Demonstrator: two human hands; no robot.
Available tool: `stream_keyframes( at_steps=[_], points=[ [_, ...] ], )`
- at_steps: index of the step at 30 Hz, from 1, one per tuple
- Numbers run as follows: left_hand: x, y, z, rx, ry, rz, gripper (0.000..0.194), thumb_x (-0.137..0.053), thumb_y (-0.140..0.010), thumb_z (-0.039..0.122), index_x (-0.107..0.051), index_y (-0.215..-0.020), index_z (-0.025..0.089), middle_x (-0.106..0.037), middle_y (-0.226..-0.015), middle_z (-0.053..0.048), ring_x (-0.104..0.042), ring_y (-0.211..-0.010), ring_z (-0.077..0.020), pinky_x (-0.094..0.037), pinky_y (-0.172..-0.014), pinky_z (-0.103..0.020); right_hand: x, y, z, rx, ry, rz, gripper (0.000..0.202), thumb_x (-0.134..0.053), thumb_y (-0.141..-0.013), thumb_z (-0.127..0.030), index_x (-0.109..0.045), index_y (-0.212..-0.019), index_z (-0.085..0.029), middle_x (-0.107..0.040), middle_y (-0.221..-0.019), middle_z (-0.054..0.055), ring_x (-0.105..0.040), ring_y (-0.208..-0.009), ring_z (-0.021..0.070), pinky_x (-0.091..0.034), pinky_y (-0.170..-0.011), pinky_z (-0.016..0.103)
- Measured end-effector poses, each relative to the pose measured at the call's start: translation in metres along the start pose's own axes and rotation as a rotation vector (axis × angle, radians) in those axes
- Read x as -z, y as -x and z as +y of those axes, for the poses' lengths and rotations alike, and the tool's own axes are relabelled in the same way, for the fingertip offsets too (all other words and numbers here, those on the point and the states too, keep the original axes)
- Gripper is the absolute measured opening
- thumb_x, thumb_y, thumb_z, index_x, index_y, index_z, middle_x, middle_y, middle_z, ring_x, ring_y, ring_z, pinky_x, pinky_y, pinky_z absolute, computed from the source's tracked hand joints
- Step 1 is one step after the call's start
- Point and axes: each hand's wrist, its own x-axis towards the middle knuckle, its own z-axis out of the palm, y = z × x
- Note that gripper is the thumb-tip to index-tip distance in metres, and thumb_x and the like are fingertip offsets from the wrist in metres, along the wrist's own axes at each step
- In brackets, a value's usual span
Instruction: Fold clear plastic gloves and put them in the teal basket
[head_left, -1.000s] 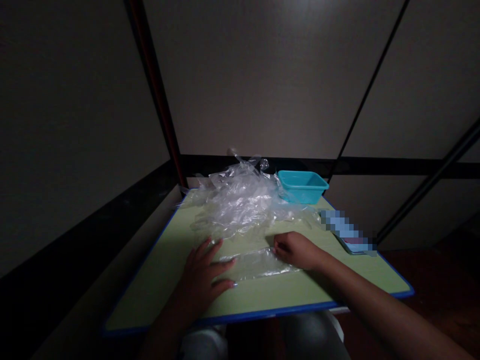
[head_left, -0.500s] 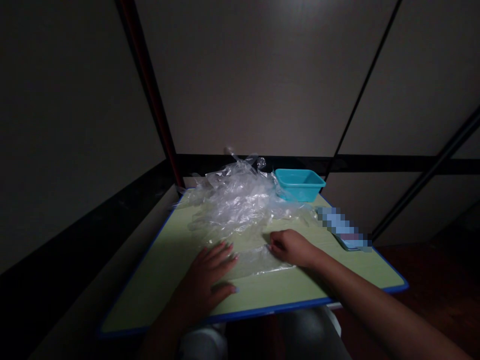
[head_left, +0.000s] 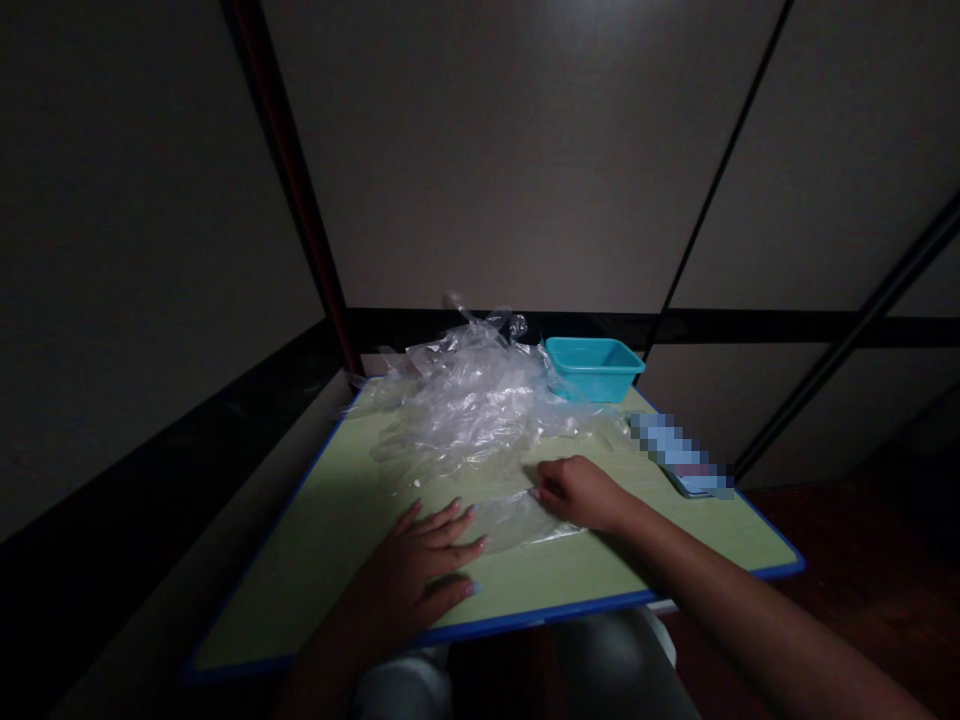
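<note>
A flat clear plastic piece (head_left: 525,520) lies on the green tabletop (head_left: 315,540), near its front edge and just in front of the big heap of crumpled clear plastic (head_left: 472,400).

The left hand (head_left: 424,565) rests palm down on the tabletop at the left end of the flat piece. Its fingers (head_left: 457,530) are spread and stretched out flat, their tips touching or just overlapping that end of the plastic; the grip is open and closes on nothing.

The right hand (head_left: 577,492) sits at the right end of the flat piece, on the side toward the heap. Its fingers are curled in with the tips pressed together at the edge of the plastic, apparently pinching it, though the dim light and the clear film make the exact hold hard to tell.

The heap of crumpled plastic fills the far middle of the tabletop, reaching to its back edge. A teal tub (head_left: 592,366) stands just right of the heap at the far right corner, touching or nearly touching the plastic. A flat blurred item (head_left: 679,455) lies at the right edge of the tabletop, right of the heap and nearer than the tub. The tabletop has a blue rim.
</note>
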Motion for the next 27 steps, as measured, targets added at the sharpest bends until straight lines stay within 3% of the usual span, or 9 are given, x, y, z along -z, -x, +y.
stream_keyframes(
  at_steps=[7,9,13,16,18,21,24,27],
  points=[
    [0.0,0.001,0.0,-0.01,0.019,0.037,0.04,-0.049,-0.088,0.044,-0.046,-0.128,0.041,-0.038,-0.143,-0.003,-0.032,-0.133,-0.0267,-0.017,-0.106,-0.058,0.008,0.004,0.01,-0.128,0.021,0.008,0.016,-0.055,-0.084,-0.032,-0.058,-0.075,-0.018,-0.062,-0.07,0.004,-0.052,-0.062,0.0142,-0.027,-0.058,0.026],
    [0.0,0.001,0.0,-0.007,0.009,0.026,0.04,-0.048,-0.088,0.044,-0.045,-0.128,0.042,-0.037,-0.143,-0.003,-0.032,-0.133,-0.0269,-0.017,-0.105,-0.059,0.013,0.01,0.006,-0.169,0.053,0.085,0.018,-0.054,-0.085,-0.033,-0.058,-0.077,-0.018,-0.063,-0.076,0.006,-0.055,-0.07,0.0171,-0.03,-0.065,0.028],
    [-0.002,0.0,-0.002,-0.02,-0.004,0.044,0.039,-0.049,-0.088,0.043,-0.046,-0.127,0.042,-0.039,-0.142,-0.003,-0.034,-0.132,-0.0264,-0.019,-0.106,-0.057,0.02,0.035,-0.025,-0.191,0.131,0.397,0.019,-0.048,-0.088,-0.032,-0.059,-0.096,-0.018,-0.061,-0.101,0.014,-0.05,-0.099,0.0274,-0.028,-0.089,0.041],
    [-0.002,0.0,-0.003,-0.023,-0.016,0.063,0.04,-0.05,-0.088,0.042,-0.046,-0.127,0.042,-0.04,-0.141,-0.003,-0.036,-0.131,-0.026,-0.019,-0.106,-0.056,0.018,0.06,-0.039,-0.05,0.041,0.428,0.023,-0.049,-0.086,-0.028,-0.055,-0.108,-0.021,-0.057,-0.114,0.011,-0.047,-0.108,0.0272,-0.02,-0.1,0.047],
    [-0.002,0.0,-0.003,-0.025,-0.028,0.064,0.039,-0.049,-0.087,0.042,-0.046,-0.127,0.043,-0.04,-0.141,-0.002,-0.036,-0.131,-0.0265,-0.02,-0.106,-0.056,0.014,0.075,-0.03,-0.111,-0.068,0.447,0.021,-0.047,-0.087,-0.025,-0.056,-0.105,-0.021,-0.059,-0.107,0.01,-0.05,-0.103,0.0254,-0.028,-0.096,0.044],
    [-0.002,-0.001,-0.004,-0.016,-0.048,0.048,0.039,-0.048,-0.088,0.043,-0.046,-0.126,0.044,-0.04,-0.141,-0.001,-0.036,-0.13,-0.0274,-0.022,-0.104,-0.058,0.009,0.089,0.004,-0.268,-0.228,0.457,0.015,-0.048,-0.087,-0.027,-0.059,-0.092,-0.019,-0.062,-0.093,0.01,-0.053,-0.092,0.0239,-0.039,-0.083,0.038],
    [-0.001,-0.003,-0.005,-0.014,-0.055,0.044,0.039,-0.047,-0.088,0.044,-0.046,-0.126,0.044,-0.042,-0.14,0.0,-0.038,-0.13,-0.027,-0.024,-0.104,-0.057,0.009,0.095,0.03,-0.248,-0.369,0.342,0.016,-0.051,-0.087,-0.031,-0.06,-0.087,-0.018,-0.062,-0.089,0.007,-0.054,-0.088,0.0216,-0.041,-0.08,0.035],
    [-0.002,-0.003,-0.007,-0.028,-0.056,0.057,0.039,-0.048,-0.087,0.043,-0.047,-0.126,0.042,-0.043,-0.139,-0.001,-0.038,-0.129,-0.0265,-0.026,-0.104,-0.054,0.015,0.095,0.037,-0.156,-0.422,0.251,0.019,-0.058,-0.083,-0.032,-0.061,-0.097,-0.02,-0.06,-0.099,0.007,-0.051,-0.096,0.0212,-0.039,-0.086,0.036]
  ],
)
